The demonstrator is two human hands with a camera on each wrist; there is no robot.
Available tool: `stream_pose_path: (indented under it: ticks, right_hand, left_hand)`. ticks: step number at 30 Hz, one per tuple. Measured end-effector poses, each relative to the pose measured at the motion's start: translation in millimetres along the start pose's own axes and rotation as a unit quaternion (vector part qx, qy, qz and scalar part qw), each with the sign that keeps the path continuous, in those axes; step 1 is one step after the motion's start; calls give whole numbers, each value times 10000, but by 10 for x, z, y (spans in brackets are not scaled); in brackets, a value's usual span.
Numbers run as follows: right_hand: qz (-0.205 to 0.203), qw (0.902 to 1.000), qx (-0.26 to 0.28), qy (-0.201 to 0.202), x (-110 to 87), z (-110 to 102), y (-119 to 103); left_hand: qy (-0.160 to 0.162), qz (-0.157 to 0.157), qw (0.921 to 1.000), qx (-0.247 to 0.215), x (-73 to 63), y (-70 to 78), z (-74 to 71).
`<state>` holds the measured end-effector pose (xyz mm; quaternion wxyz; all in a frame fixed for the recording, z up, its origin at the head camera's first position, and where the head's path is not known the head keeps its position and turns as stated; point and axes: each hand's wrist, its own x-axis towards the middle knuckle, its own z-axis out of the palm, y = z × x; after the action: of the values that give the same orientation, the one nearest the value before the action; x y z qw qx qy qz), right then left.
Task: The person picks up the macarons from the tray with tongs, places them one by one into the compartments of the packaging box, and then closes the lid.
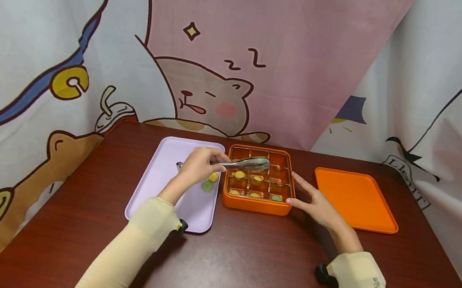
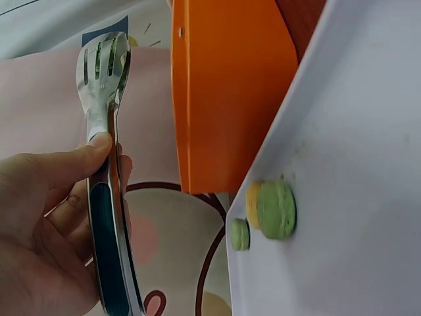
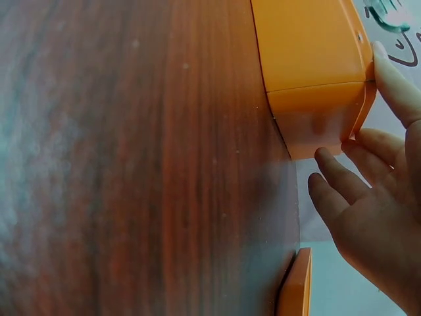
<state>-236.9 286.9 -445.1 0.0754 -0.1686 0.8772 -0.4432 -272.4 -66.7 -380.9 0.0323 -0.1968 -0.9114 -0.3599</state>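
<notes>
Over the square orange plastic box [image 1: 255,206] and its clear, divided plastic insert [image 1: 248,184], my left hand [image 1: 199,165] grips a pair of shiny metal slotted tongs [image 2: 110,237] by the handle, thumb pressing on top. Something greenish shows through the slots, but I cannot tell whether the tips hold anything. My right hand [image 1: 321,210] is spread, fingers loosely extended, thumb and fingertips touching the box's right side.

On the pale lilac rectangular tray [image 1: 160,198], near the box, lie 2 green round macarons [image 2: 276,209] and 1 yellow round macaron [image 1: 213,176]; 5 others show in the insert's compartments. They look light and, I'd judge, brittle-shelled: the specks beside them suggest crumbling, so I'd take each across its flat faces with barely any squeeze. The tongs seem stiff and smooth; mid-handle gives me best control. The box, probably light, could slide, so its rim near a corner suits my steadying fingers.
</notes>
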Motion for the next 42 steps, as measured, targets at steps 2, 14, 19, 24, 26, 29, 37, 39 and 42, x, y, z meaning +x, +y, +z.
stream_pose_path:
  ticks: [2, 14, 19, 24, 26, 29, 37, 39, 42]
  right_hand:
    - [4, 10000, -15, 1, -3, -4, 0]
    - [-13, 9999, -118, 32, -4, 0, 4]
    - [-80, 9999, -71, 24, -2, 15, 8]
    - [-113, 9999, -27, 23, 2, 21, 4]
    - [-98, 9999, -9, 23, 1, 22, 0]
    - [-94, 10000, 8, 21, 1, 21, -5]
    - [-99, 9999, 4, 51, 5, 16, 7]
    - [-87, 10000, -12, 47, 6, 14, 10]
    - [-91, 9999, -12, 49, 4, 6, 16]
  left_hand:
    - [-21, 4, 10000, 27, 32, 27, 31]
    - [-269, -117, 9996, 59, 196, 182, 255]
    - [-260, -177, 9993, 184, 244, 206, 345]
    - [-224, -202, 9984, 470, 272, 217, 403]
    - [-212, -215, 9981, 533, 278, 217, 421]
    - [-218, -229, 9983, 493, 286, 216, 442]
    - [-217, -364, 9989, 190, 288, 208, 433]
    - [-157, -409, 9990, 90, 278, 197, 410]
    - [-86, -413, 9991, -14, 250, 181, 352]
